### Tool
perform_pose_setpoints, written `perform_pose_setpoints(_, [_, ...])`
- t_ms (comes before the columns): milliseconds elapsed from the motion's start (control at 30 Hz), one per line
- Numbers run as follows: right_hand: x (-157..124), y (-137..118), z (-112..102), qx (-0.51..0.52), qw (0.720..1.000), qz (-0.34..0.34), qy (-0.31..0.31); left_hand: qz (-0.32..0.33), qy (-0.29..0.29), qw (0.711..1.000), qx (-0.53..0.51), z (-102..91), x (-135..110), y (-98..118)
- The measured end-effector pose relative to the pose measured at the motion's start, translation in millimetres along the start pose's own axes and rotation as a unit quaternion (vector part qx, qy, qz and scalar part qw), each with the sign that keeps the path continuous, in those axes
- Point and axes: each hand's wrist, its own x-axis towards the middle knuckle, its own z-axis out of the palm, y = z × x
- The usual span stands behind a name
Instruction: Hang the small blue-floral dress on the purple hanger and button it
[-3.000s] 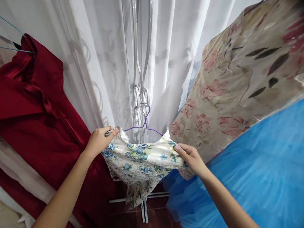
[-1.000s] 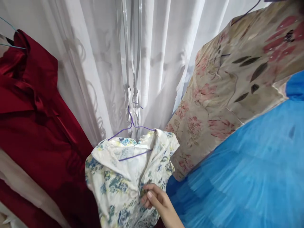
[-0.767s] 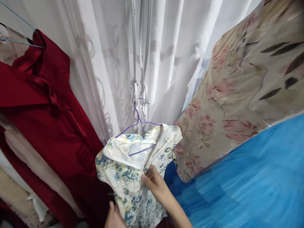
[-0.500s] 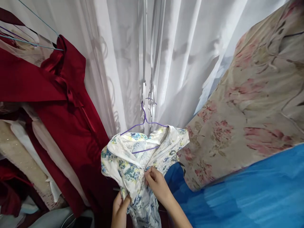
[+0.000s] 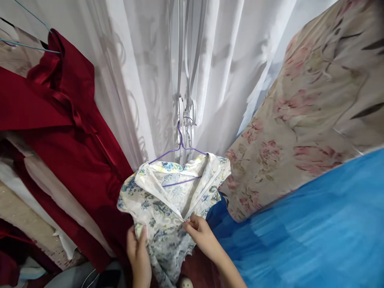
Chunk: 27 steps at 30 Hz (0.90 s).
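A white blouse with blue and yellow flowers hangs on a purple wire hanger, which is hooked at a white metal rack. My right hand pinches the front edge of the blouse at the bottom of its V-shaped neckline. Lower on the left, my left hand grips the side of the same blouse, thumb on top and the other fingers partly hidden by the cloth.
Dark red garments hang on the left, with pale ones beside them. A beige floral cloth and a blue cloth fill the right. White curtains form the backdrop. A shoe tip shows at the bottom.
My left hand has moved left, spreading the blouse's side outward. My right hand keeps its pinch at the neckline. The view has shifted slightly.
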Motion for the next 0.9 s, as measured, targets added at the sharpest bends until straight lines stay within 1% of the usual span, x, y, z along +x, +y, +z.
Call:
perform_pose_setpoints(33, [-8, -4, -1, 0.006, 1.0, 0.008, -0.009, 0.063, 0.036, 0.997, 0.032, -5.4, 6, 2])
perform_pose_setpoints(67, [-15, -7, -2, 0.015, 1.0, 0.015, -0.016, 0.119, 0.057, 0.989, 0.062, -9.0, 8, 2])
perform_pose_setpoints(100, [-22, -10, -1, 0.024, 0.999, 0.019, -0.02, 0.164, 0.048, 0.981, 0.091, -10.6, 7, 2])
perform_pose_setpoints(133, [-28, -12, 1, 0.032, 0.999, 0.021, -0.019, 0.196, 0.003, 0.973, 0.121, -9.8, 4, 1])
perform_pose_setpoints(167, [-33, -14, 4, 0.04, 0.999, 0.022, -0.014, 0.215, -0.068, 0.963, 0.148, -6.7, -3, 0])
perform_pose_setpoints(233, [-41, -15, 11, 0.049, 0.998, 0.026, 0.001, 0.218, -0.218, 0.934, 0.18, 4.4, -19, -2])
perform_pose_setpoints(267, [-44, -15, 15, 0.053, 0.998, 0.027, 0.008, 0.206, -0.273, 0.922, 0.184, 11.1, -27, -2])
perform_pose_setpoints(300, [-46, -16, 20, 0.057, 0.998, 0.029, 0.014, 0.191, -0.308, 0.914, 0.183, 17.3, -32, -3])
perform_pose_setpoints(333, [-48, -17, 24, 0.063, 0.997, 0.03, 0.019, 0.179, -0.326, 0.91, 0.182, 22.5, -36, -4])
perform_pose_setpoints(400, [-50, -21, 30, 0.078, 0.996, 0.027, 0.03, 0.174, -0.34, 0.906, 0.18, 28.3, -35, -6])
perform_pose_setpoints(500, [-49, -28, 37, 0.098, 0.994, 0.012, 0.039, 0.217, -0.347, 0.9, 0.149, 27.0, -26, -9])
perform_pose_setpoints(567, [-48, -32, 40, 0.1, 0.994, 0.011, 0.034, 0.248, -0.344, 0.896, 0.128, 24.6, -20, -9])
perform_pose_setpoints(633, [-48, -34, 39, 0.097, 0.995, 0.016, 0.024, 0.26, -0.357, 0.889, 0.123, 24.7, -19, -7])
perform_pose_setpoints(733, [-49, -37, 33, 0.103, 0.994, 0.009, 0.026, 0.266, -0.385, 0.875, 0.128, 29.6, -23, -3])
perform_pose_setpoints(833, [-45, -43, 22, 0.133, 0.99, -0.007, 0.055, 0.295, -0.377, 0.866, 0.141, 32.2, -26, 1])
perform_pose_setpoints(900, [-34, -53, 14, 0.149, 0.985, -0.013, 0.084, 0.313, -0.382, 0.855, 0.156, 28.7, -22, 3])
